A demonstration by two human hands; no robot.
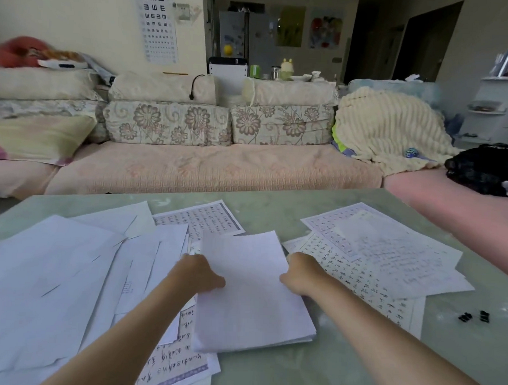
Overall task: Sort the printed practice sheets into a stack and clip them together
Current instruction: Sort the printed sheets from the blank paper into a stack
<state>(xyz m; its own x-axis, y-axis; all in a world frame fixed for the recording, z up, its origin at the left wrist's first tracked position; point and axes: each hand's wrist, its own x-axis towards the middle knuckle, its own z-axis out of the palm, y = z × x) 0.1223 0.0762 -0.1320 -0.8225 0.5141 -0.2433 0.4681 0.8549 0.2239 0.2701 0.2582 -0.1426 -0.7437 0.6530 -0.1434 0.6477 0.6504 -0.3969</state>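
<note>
Both forearms reach forward; left hand [199, 272] and right hand [301, 276] pinch opposite long edges of stack [249, 293] mid-worktop [341, 368]. Long axis runs away from camera. Binder clips [473, 316] lie right, nearer right hand. Loose sheets [56, 286] left.

Two hands are in view, a left hand [199, 272] and a right hand [303, 276], and between them one gathered stack of sheets [250, 293]. On the table [275, 201] the loose sheets overlap too much for a sure count: roughly six blank ones at the left and four printed ones at the right. Two black clips [473, 316] lie near the right edge.
</note>
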